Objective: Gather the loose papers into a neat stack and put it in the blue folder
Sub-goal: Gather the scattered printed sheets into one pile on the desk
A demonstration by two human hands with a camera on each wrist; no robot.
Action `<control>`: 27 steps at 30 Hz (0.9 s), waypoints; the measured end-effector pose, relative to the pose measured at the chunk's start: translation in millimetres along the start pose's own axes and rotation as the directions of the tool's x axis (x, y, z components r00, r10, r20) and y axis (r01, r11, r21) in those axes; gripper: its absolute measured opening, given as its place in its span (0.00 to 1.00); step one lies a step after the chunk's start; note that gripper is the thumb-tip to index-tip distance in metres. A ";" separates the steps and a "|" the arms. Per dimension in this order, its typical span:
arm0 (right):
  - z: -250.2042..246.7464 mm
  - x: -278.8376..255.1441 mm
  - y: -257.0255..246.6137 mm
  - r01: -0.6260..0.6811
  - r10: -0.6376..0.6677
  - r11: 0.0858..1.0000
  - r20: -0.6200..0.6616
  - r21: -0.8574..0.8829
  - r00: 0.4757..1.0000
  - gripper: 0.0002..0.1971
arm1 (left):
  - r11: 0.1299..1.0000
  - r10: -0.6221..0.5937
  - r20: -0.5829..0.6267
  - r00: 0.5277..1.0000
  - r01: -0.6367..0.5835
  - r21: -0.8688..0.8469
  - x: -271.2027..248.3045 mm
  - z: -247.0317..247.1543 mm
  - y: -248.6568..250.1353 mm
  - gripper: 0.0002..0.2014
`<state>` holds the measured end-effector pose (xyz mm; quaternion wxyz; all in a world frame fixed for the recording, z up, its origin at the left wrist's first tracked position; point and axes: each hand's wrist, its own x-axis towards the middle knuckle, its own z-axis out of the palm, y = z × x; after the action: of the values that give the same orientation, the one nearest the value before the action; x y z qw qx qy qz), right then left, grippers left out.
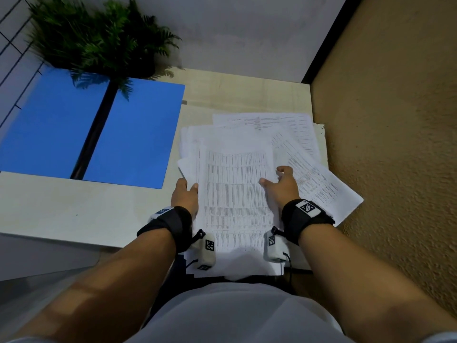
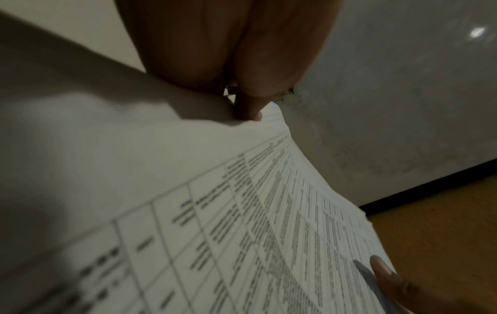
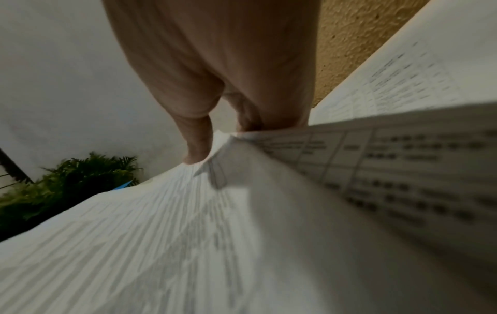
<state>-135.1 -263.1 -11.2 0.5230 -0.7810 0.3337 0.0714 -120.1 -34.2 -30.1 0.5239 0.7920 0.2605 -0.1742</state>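
Several white printed papers [image 1: 235, 184] lie fanned over the right end of the table, some hanging past its right and near edges. My left hand [image 1: 185, 194] pinches the left edge of the top sheets, thumb on top; the left wrist view shows that thumb [image 2: 248, 108] pressing the paper [image 2: 242, 212], with the other fingers hidden. My right hand [image 1: 282, 184] holds the right edge of the same sheets; in the right wrist view its thumb [image 3: 197, 148] lies on the paper [image 3: 161, 233] and the fingers go underneath. The blue folder [image 1: 138, 134] lies open and flat at the left.
A green fern plant [image 1: 99, 38] stands at the table's back left, its fronds over the folder's far edge. The pale table [image 1: 86, 209] shows bare surface in front of the folder. A rough tan wall [image 1: 395, 144] runs close along the table's right side.
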 end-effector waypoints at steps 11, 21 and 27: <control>-9.1 13.5 5.4 -0.195 0.173 0.980 -0.293 -0.048 0.940 0.15 | 0.997 -0.028 -0.031 0.999 0.026 -0.078 13.1 3.2 -2.4 0.11; -26.8 4.6 19.5 -0.248 0.265 0.963 -0.228 0.101 0.937 0.18 | 0.999 -0.006 -0.051 0.999 0.009 0.052 11.8 1.2 0.4 0.12; -12.0 -2.3 11.5 -0.245 0.245 0.969 -0.138 0.019 0.960 0.18 | 0.990 0.013 0.031 0.999 -0.017 0.139 5.8 -2.4 5.1 0.14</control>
<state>-146.6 -275.1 -13.7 0.4862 -0.7362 0.4638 0.0805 -112.4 -32.3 -28.6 0.4725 0.8259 0.2338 -0.1996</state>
